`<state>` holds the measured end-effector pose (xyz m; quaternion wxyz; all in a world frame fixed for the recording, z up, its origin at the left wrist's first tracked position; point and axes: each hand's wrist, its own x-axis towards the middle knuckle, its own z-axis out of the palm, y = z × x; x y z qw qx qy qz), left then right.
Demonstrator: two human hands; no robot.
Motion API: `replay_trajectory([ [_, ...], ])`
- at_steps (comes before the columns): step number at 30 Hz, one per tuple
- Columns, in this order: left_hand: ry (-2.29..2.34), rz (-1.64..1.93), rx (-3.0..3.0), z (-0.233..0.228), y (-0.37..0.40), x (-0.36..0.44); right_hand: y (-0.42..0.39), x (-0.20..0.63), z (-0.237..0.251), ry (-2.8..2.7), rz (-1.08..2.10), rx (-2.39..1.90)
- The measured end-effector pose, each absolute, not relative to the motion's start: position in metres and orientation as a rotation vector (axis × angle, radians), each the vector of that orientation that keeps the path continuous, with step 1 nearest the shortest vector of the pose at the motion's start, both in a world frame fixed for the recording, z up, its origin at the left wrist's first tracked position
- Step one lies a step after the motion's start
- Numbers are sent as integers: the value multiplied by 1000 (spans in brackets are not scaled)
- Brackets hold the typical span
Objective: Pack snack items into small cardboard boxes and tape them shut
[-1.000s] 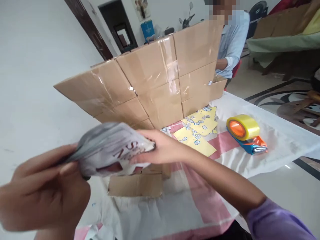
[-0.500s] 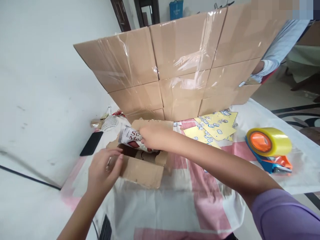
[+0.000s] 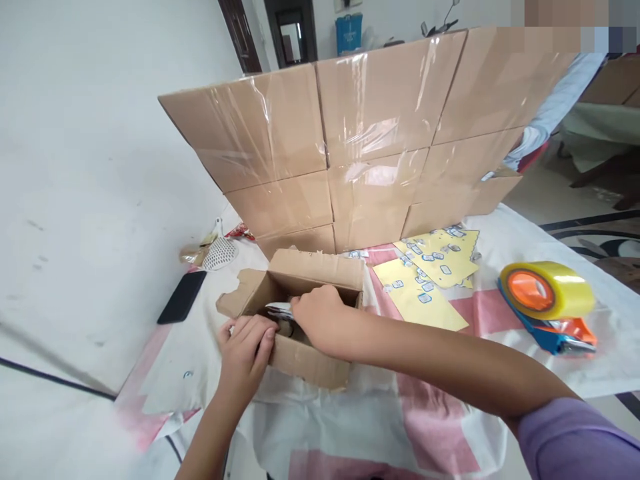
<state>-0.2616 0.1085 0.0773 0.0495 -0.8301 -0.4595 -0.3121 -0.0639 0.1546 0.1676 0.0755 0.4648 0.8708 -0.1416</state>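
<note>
Packet point(image 3: 278, 309): down inside open carton point(image 3: 300, 320), mid-worktop point(image 3: 350, 427).
Left hand point(image 3: 245, 347): fingers clamped over carton's near-left rim.
Right hand point(image 3: 320, 319): inside carton, gripping packet.
Phone point(image 3: 182, 297): left, near worktop edge.
Tape dispenser point(image 3: 547, 303): right, well apart.

A home room used for packing: a wall of taped cardboard boxes point(image 3: 370, 140) stands on the cloth-covered tabletop point(image 3: 505, 227), a tape dispenser point(image 3: 547, 303) at right, dark wooden doors point(image 3: 293, 30) far behind, patterned floor point(image 3: 590, 223) at right.
</note>
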Motion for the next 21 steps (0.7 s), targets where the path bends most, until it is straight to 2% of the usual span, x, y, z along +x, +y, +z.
replay_trajectory([
  [5,-1461,-1093,-2460,58,108,-280,133,-28,166,2910,-363,1646],
  [9,-1674,-1843,-2115,31,128,-305,106,19,130,3183,-443,2343],
  [11,-1622,-2049,-2191,19,138,-307,96,31,104,3054,-736,2642],
  [12,-1562,-2088,-2262,15,141,-304,94,35,94,2945,-998,2718],
  [16,-1290,-2170,-2455,13,133,-283,103,48,85,2493,-2111,2554],
  [18,-1243,-2083,-2561,17,125,-276,113,55,94,2455,-2294,2351],
  [21,-1242,-1920,-2627,17,115,-274,124,63,107,2476,-2183,2246],
])
